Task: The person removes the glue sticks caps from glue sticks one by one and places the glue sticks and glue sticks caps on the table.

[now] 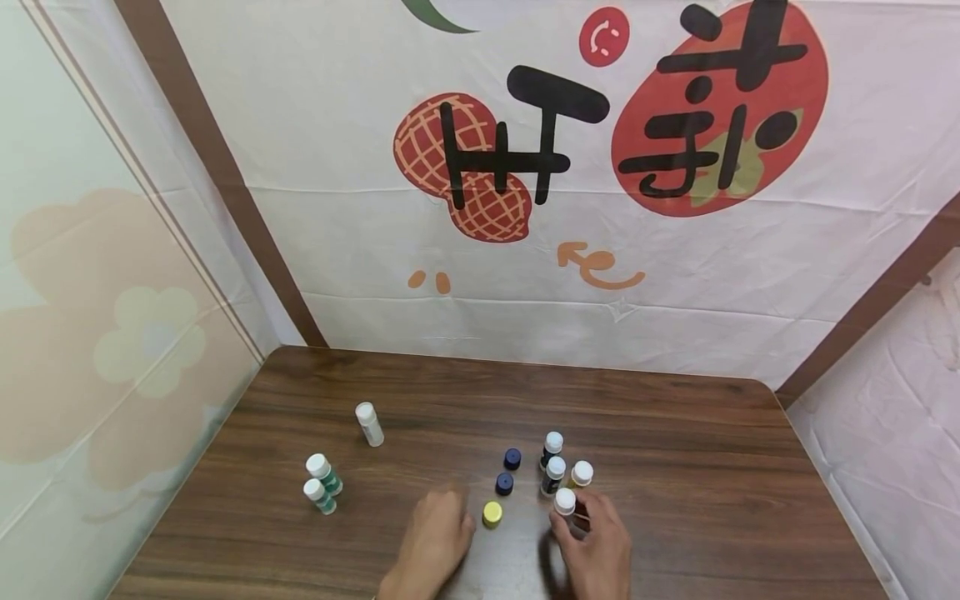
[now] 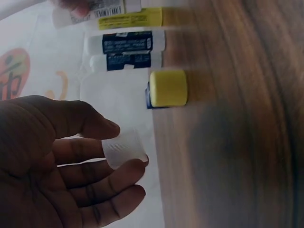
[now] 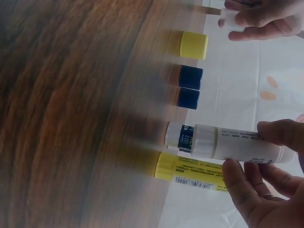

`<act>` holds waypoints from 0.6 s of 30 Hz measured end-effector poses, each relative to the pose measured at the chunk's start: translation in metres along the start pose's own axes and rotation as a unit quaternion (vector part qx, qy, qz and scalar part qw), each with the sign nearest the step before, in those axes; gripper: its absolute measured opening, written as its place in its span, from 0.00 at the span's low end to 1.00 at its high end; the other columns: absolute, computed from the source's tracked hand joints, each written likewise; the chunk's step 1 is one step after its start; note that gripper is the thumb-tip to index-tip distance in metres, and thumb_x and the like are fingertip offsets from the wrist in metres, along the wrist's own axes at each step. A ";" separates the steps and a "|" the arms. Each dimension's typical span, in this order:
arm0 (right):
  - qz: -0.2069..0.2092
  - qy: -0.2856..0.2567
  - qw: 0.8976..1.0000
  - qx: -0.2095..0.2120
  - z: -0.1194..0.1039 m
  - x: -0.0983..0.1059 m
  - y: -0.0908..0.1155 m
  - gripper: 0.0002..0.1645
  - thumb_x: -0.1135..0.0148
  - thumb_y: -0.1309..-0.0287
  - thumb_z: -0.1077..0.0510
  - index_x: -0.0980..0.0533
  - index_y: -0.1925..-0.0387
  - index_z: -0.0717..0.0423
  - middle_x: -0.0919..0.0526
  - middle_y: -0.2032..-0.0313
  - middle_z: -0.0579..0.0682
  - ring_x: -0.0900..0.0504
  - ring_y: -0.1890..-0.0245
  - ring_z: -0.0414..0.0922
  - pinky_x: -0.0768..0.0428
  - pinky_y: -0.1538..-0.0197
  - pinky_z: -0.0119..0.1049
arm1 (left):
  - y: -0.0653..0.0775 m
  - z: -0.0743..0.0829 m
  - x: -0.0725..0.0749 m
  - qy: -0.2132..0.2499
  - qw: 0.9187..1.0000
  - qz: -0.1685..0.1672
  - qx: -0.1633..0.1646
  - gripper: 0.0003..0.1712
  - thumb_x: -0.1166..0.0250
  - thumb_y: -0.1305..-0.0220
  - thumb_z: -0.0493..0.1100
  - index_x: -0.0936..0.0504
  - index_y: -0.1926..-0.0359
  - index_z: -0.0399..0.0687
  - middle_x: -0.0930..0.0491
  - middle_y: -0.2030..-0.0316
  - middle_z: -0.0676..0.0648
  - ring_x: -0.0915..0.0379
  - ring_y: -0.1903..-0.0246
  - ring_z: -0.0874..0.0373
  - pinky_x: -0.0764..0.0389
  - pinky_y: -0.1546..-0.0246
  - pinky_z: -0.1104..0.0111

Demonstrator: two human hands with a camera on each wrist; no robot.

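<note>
My left hand (image 1: 438,537) pinches a frosted white cap (image 2: 124,149) between thumb and fingers, just left of a yellow cap (image 1: 492,514). With my right hand (image 1: 596,542) I grip a white glue stick (image 3: 230,144) by the end nearest my palm; its other end seems just above the table. Right behind it, two blue-labelled glue sticks (image 1: 553,475) stand upright beside a yellow glue stick (image 1: 581,473). Two dark blue caps (image 1: 504,483) lie on the table between my hands, beyond the yellow cap. In the head view the cap in my left hand is hidden.
Two green-and-white glue sticks (image 1: 324,473) stand close together on the left part of the wooden table (image 1: 442,392). A white glue stick (image 1: 370,425) stands farther back. A printed cloth (image 1: 360,250) hangs behind the table's far edge.
</note>
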State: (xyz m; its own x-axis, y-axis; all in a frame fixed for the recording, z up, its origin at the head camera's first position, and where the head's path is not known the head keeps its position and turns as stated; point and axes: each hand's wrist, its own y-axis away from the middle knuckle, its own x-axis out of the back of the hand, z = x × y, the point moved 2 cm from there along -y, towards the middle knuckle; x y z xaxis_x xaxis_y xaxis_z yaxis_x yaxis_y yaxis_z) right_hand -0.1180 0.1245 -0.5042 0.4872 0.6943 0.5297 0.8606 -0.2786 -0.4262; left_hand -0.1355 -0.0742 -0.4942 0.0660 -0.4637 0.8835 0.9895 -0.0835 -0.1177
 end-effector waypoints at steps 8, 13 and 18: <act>-0.011 0.023 1.000 -0.015 0.002 -0.004 0.000 0.20 0.25 0.72 0.66 0.22 0.69 0.59 0.23 0.71 0.47 0.19 0.72 0.43 0.21 0.70 0.29 | -0.001 0.000 -0.009 -0.009 1.000 -0.027 -0.008 0.06 0.38 0.58 0.30 0.22 0.76 0.42 0.24 0.83 0.48 0.28 0.82 0.56 0.30 0.83 0.64; -0.015 0.020 0.999 -0.019 0.004 -0.006 0.001 0.20 0.25 0.73 0.66 0.22 0.69 0.59 0.23 0.72 0.46 0.19 0.72 0.43 0.21 0.71 0.30 | -0.002 -0.003 -0.012 -0.012 0.999 -0.048 -0.004 0.06 0.35 0.59 0.30 0.21 0.76 0.43 0.26 0.85 0.51 0.30 0.82 0.59 0.30 0.83 0.65; -0.023 0.020 0.999 -0.027 0.004 -0.008 0.000 0.20 0.26 0.73 0.66 0.22 0.69 0.60 0.23 0.72 0.46 0.19 0.72 0.43 0.21 0.70 0.31 | -0.001 -0.004 -0.015 -0.026 0.999 -0.041 -0.011 0.09 0.35 0.60 0.29 0.25 0.82 0.46 0.27 0.86 0.51 0.30 0.84 0.57 0.33 0.85 0.64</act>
State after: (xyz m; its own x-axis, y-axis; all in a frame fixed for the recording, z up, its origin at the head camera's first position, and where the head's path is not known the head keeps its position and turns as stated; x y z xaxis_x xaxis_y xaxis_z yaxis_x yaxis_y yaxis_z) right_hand -0.1219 0.1219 -0.5113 0.4519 0.6798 0.5776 0.8884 -0.2841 -0.3607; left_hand -0.1385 -0.0712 -0.5090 -0.0072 -0.4078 0.9131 0.9889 -0.1383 -0.0540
